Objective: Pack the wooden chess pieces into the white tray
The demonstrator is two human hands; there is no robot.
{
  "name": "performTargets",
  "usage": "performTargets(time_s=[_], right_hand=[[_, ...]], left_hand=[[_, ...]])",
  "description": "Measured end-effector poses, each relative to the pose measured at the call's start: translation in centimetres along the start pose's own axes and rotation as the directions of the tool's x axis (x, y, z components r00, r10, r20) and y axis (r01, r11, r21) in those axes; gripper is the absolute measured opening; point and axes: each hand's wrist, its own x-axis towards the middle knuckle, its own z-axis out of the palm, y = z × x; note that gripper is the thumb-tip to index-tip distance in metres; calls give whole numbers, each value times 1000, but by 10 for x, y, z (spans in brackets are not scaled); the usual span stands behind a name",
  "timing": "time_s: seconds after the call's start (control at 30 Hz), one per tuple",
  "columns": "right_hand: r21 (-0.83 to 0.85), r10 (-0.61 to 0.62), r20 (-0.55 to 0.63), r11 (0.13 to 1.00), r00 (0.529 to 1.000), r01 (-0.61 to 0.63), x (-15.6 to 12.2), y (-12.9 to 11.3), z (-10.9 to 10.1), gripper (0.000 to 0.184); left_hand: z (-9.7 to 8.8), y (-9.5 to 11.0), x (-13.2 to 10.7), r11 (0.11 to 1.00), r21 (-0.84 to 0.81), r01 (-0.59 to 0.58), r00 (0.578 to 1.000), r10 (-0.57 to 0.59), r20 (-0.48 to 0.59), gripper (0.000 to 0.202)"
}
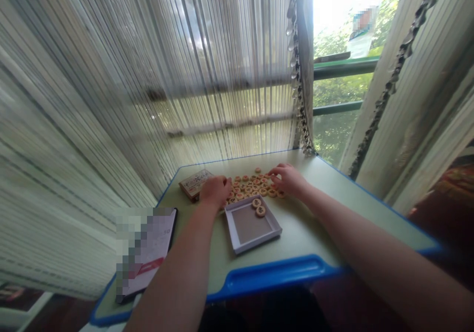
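Note:
Many round wooden Chinese chess pieces point(243, 186) with red and black characters lie spread at the table's middle. Curled at the left end of this spread is my left hand point(215, 191), its fingers bent together; whatever may be in them is hidden. At the right end my right hand point(288, 179) reaches over the outer pieces, fingers somewhat apart, fingertips near or touching them. Nearer to me stands a shallow light-coloured box tray point(237, 249), with two chess pieces point(260, 211) in its far right part, one beside the other.
Behind my left hand lies a brown printed box point(190, 184). A dark-edged clipboard-like board point(159, 238) with paper lies at the left. The pale table point(318, 238) has a blue rim and front groove. String curtains point(229, 75) hang right behind it, with a railed window at the right.

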Motion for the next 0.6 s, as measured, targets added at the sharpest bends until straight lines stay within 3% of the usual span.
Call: performTargets(time_s=[0.13, 0.2, 0.27, 0.33, 0.43, 0.6], right_hand=[[6, -18, 54, 1000, 998, 17, 0, -1, 3, 22], [67, -103, 57, 993, 993, 99, -2, -4, 4, 22], [133, -230, 91, 967, 969, 217, -4, -8, 5, 20], [171, -322, 144, 939, 936, 297, -7, -11, 5, 19], [177, -338, 184, 935, 923, 307, -9, -11, 6, 19], [141, -309, 146, 947, 940, 289, -7, -6, 8, 25]], left_hand=[[7, -8, 3, 998, -58, -33, 999, 31, -38, 33], [10, -11, 4, 988, -117, -100, 980, 78, -181, 25], [11, -13, 4, 982, -134, -130, 935, 76, -347, 19], [10, -13, 5, 984, -133, -122, 893, 50, -447, 17], [7, -12, 4, 982, -140, -127, 884, 48, -465, 16], [4, -8, 2, 980, -147, -135, 924, 71, -377, 20]])
